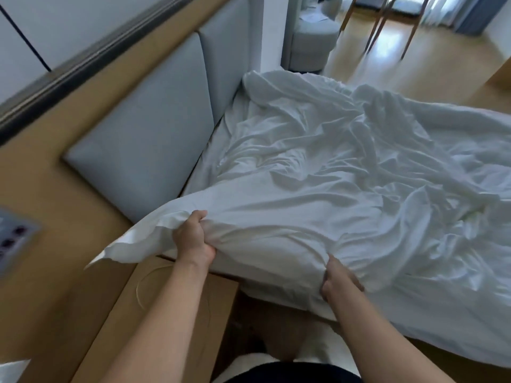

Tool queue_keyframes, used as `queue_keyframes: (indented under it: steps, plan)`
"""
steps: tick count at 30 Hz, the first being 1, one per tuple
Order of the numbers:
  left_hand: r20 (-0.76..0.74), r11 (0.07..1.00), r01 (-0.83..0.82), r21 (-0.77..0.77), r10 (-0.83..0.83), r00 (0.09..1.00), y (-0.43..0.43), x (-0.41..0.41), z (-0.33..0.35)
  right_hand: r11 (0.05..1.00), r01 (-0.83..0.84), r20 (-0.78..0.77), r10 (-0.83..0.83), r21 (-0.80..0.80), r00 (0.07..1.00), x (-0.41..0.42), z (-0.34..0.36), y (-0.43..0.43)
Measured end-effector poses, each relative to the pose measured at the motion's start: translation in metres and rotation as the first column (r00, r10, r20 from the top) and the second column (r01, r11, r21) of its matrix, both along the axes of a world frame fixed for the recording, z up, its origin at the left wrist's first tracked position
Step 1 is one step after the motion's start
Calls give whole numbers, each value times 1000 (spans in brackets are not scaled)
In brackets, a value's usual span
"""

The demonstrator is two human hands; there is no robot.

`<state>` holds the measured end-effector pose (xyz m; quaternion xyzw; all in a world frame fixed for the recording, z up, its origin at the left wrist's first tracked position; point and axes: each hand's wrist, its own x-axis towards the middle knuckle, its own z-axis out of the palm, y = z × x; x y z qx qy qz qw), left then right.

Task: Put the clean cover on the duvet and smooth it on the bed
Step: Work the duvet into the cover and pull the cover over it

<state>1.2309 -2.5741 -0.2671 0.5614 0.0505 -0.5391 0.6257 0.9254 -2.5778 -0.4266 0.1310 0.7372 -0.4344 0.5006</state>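
The duvet lies on the bed, spread ahead and right of both hands. The left hand grips its near corner; the right hand grips its edge just to the right. Beyond the left hand stands the headboard, beneath it the nightstand, far ahead the armchair

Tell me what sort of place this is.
Probably a hotel bedroom: a rumpled white duvet, a padded grey headboard set in wood panelling, and a switch panel at the bedside.

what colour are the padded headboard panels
Pale grey-blue headboard panels, set in a tan wooden surround; clearest in the head view.
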Motion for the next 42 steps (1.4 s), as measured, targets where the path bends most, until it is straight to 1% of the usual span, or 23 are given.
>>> queue_keyframes:
  steps: [1,2,3,4,5,6,8,9,11,12,14,16,18,20,22,23,26,28,31,34,36,38,42]
  plan:
    - [20,1000,6,-14,-6,1000,-2,-6,7,999,-12,-62,14,31,998,6,32,3]
    - [41,1000,12,-23,-11,999,-4,-12,12,995,-40,-210,57,89,976,16,68,5]
    - [62,1000,17,-26,-15,998,-7,-16,15,982,-133,-402,177,135,898,27,102,7]
    - [87,999,18,-27,-16,996,-10,-19,18,936,-307,-571,349,172,744,39,126,5]
    - [121,1000,14,-24,-11,993,-13,-21,20,878,-461,-701,411,131,583,50,149,0]
    - [162,1000,4,-19,-1,987,-15,-23,22,768,-636,-786,443,83,432,61,162,-8]
    - [226,1000,6,-13,-2,974,-17,-25,23,439,-898,-797,529,-36,291,89,182,-35]
    - [241,1000,18,-24,-11,971,-16,-25,23,260,-964,-776,595,-61,210,106,186,-52]
    - [274,996,64,-58,-46,961,-13,-25,28,-107,-994,-777,628,-32,-43,144,196,-81]
    - [305,992,108,-72,-81,949,-12,-25,31,-231,-973,-766,626,2,-151,163,198,-90]
    - [364,977,189,-94,-143,920,-10,-26,37,-409,-910,-702,630,65,-333,188,195,-103]
    - [423,970,233,-69,-183,887,-11,-29,41,-517,-855,-569,691,43,-447,199,194,-116]
    - [468,966,260,-7,-227,854,-15,-31,41,-539,-841,-369,791,-42,-488,204,193,-131]
    - [466,958,286,32,-267,843,-22,-33,40,-589,-806,-261,788,-56,-558,206,190,-146]
    - [446,966,254,48,-248,860,-30,-37,44,-668,-743,-311,715,-39,-626,206,187,-156]
    - [437,972,229,47,-226,871,-36,-39,45,-686,-727,-373,684,-38,-626,205,188,-160]
    - [443,990,119,82,-143,885,-50,-40,48,-597,-793,-499,728,-124,-470,203,186,-159]
    - [531,985,-14,174,-82,843,-53,-35,39,-503,-851,-548,759,-150,-352,206,175,-155]
    - [628,935,-225,275,2,778,-47,-27,26,-426,-892,-653,720,-151,-233,207,160,-149]
    - [477,905,-328,272,169,862,-47,-15,24,-414,-898,-712,675,-147,-194,199,153,-145]
    - [386,913,-311,264,196,902,-53,-10,25,-495,-861,-728,632,-118,-264,189,150,-139]
    - [460,909,-296,294,137,877,-62,-10,24,-618,-784,-739,556,-61,-381,180,146,-131]
    - [720,867,-290,406,-108,685,-72,-14,18,-695,-719,-764,479,-29,-432,173,129,-133]
